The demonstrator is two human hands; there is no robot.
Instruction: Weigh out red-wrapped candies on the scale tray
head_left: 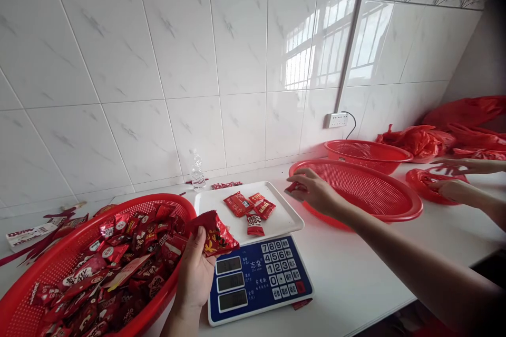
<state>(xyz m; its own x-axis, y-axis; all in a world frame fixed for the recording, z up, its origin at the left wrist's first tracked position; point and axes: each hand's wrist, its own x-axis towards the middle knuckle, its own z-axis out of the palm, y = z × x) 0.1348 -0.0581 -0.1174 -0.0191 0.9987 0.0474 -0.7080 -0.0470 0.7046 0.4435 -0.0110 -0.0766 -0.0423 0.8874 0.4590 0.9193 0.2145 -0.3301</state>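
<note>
My left hand (197, 268) is closed on a red snack packet (216, 234), held up over the front edge of the scale pan. My right hand (318, 189) pinches a small red packet (296, 187) between the white pan and a red basket. Several red packets (253, 205) lie on the white scale pan (213, 197). Below the pan sits the scale's blue panel (261, 279) with its keys and three displays, whose digits I cannot read. To the left, a large red basket (158, 200) holds many small red packets (114, 268).
A red perforated basket (367, 189) and another red basket (367, 152) stand right of the scale. A co-worker's hands (450, 189) work at a red plastic bag (419, 184). A clear bottle (197, 171) stands by the tiled wall, below a socket strip (336, 120).
</note>
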